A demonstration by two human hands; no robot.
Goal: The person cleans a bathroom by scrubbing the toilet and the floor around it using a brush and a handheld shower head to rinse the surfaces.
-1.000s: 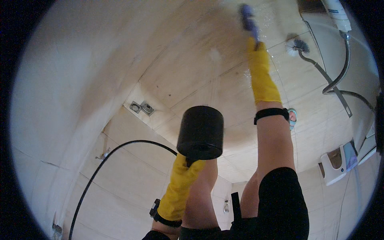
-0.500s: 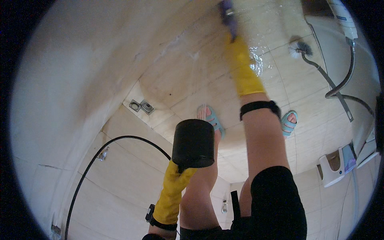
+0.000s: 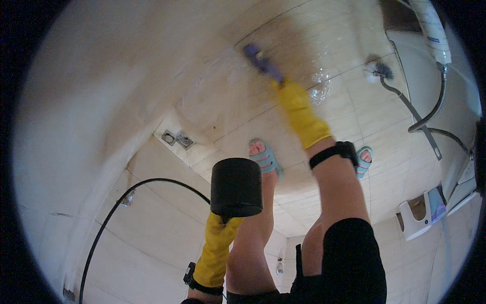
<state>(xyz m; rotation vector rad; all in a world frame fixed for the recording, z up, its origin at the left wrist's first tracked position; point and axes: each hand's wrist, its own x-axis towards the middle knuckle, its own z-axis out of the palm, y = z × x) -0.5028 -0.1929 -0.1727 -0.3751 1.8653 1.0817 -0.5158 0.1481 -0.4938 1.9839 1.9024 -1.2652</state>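
My left hand [image 3: 217,248], in a yellow rubber glove, is closed around the handle of a black shower head [image 3: 236,187]. Its round, drum-like head hides most of the handle and some of my fingers. A black hose [image 3: 147,180] arcs away from it to the left. Stretched forward, my right hand [image 3: 299,112], gloved in yellow too, grips a purple scrubbing brush [image 3: 260,62] by its near end. The brush lies low over the wet tiled floor [image 3: 238,101], and motion blurs it slightly. Whitish streaks mark the floor near it.
A floor drain [image 3: 183,140] is set in the tiles at left, near the wall. My feet stand in light blue sandals [image 3: 266,159]. On the right lie a round-headed toilet brush [image 3: 383,72] and a flexible metal hose [image 3: 439,96]. A white container [image 3: 415,218] is at lower right.
My right hand has swept the brush leftward and nearer to me. The shower head has shifted slightly left and down; the water streams seen beyond it earlier are no longer distinct.
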